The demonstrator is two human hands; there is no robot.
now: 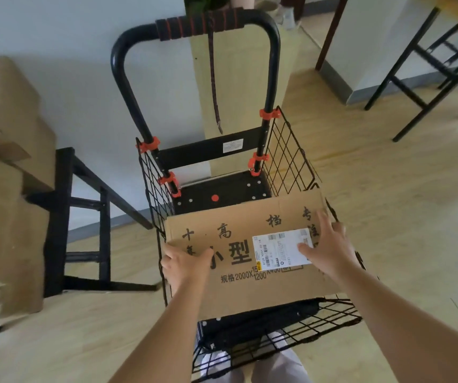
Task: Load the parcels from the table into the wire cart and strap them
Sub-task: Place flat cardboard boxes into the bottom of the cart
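More cartons (3,217) are sitting stacked on the far left. The wire cart (208,154) is standing on the floor, and the flat parcel (236,288) is lying level across its basket, side to side, toward the near end. The left hand (186,262) is gripping the parcel's left edge, thumb on top. The right hand (326,244) is pressing flat by the right edge, fingers spread. A strap (213,78) is dangling from the handle (191,24).

One black wire cart (222,189) carries four orange plastic clamps (148,145), one dark elastic strap (212,78) and one flat brown cardboard parcel (236,236) with one white shipping label (280,248). At least three stacked brown cardboard boxes (6,161) show. Two hands: left hand (183,262), right hand (330,244).
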